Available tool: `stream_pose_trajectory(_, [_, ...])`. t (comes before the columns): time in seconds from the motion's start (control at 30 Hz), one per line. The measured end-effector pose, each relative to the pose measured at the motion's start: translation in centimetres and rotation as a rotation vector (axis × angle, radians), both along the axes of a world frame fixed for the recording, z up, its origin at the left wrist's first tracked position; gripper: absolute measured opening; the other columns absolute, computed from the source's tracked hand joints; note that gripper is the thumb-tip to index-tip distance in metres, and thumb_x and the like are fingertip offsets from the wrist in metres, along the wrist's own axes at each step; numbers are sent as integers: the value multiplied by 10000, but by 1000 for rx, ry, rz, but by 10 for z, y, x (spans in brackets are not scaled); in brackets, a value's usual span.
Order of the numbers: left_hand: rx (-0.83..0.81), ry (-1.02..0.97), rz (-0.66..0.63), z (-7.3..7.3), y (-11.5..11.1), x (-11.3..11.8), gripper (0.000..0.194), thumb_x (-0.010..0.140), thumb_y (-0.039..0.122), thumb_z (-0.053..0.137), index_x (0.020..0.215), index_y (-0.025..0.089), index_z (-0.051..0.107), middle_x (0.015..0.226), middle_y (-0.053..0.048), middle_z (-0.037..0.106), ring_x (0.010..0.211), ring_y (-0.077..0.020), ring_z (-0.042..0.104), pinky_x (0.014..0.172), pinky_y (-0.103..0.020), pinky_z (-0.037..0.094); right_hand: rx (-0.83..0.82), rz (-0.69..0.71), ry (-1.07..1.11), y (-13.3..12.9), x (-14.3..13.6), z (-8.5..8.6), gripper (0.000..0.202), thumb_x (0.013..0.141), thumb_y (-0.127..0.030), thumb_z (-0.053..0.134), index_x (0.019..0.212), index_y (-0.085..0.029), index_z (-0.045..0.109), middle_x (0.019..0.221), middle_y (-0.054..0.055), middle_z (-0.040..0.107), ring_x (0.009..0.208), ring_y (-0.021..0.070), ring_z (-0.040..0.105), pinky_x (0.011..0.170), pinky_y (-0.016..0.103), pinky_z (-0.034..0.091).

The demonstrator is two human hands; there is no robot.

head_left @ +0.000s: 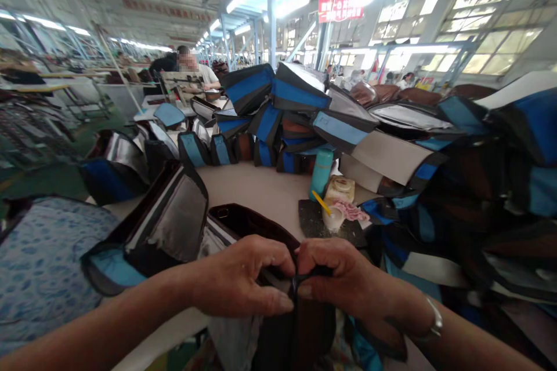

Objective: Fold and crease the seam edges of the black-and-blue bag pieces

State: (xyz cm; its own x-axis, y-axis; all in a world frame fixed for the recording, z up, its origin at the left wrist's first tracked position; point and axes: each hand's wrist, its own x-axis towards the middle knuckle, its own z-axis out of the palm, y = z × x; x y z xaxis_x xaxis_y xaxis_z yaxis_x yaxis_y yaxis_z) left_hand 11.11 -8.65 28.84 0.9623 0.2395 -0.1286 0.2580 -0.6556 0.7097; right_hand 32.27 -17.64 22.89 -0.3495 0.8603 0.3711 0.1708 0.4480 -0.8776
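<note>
We see the left hand (248, 278) and the right hand (343, 278) each pinching, thumb against curled fingers, the edge of a dark brown and black sewn bag piece (311, 324) at the near middle. Their grips nearly meet, probably to keep the edge aligned between them. Beyond the right hand, a small white cup (333, 220) with a thin yellow stick (321, 203) stands on a dark flat slab (308, 223), perhaps to spare the beige worktop (252, 188) from drips; a crumpled pink cloth (350, 210) lies beside it, and a tall teal bottle (321, 175) stands just behind. Blue-and-black bag pieces (250, 90) line the far side and heap up on the right, seemingly leaving us working space. Far left of centre, we make out a person (210, 75) at a machine; a red banner (342, 8) hangs far right, near tall windows (474, 17).
</note>
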Motion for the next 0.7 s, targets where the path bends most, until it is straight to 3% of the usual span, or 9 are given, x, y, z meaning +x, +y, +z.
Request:
stream_pose_trajectory(0.23, [-190, 49, 92, -6, 8, -3, 298, 788, 438, 747, 892, 162, 706, 829, 16, 625, 757, -142, 562, 660, -239, 417, -112, 48, -76, 1, 0, 5, 207, 865, -361, 725, 894, -163, 676, 842, -6, 633, 749, 94, 551, 688, 234, 426])
stream_pose_trajectory(0.43, [-190, 49, 107, -10, 5, -1, 129, 773, 268, 692, 837, 155, 689, 780, 40, 599, 715, -111, 538, 619, -213, 400, -208, -45, -153, 0, -3, 8, 360, 710, -429, 843, 883, -167, 666, 783, -29, 611, 688, 96, 491, 618, 239, 380])
stream_pose_trajectory(0.7, [-207, 62, 131, -13, 4, -4, 95, 729, 225, 666, 794, 156, 656, 743, 52, 558, 684, -99, 493, 592, -215, 363, -235, 31, -45, 1, -11, 7, 154, 827, -285, 705, 897, -149, 687, 837, -5, 656, 723, 92, 546, 655, 223, 425])
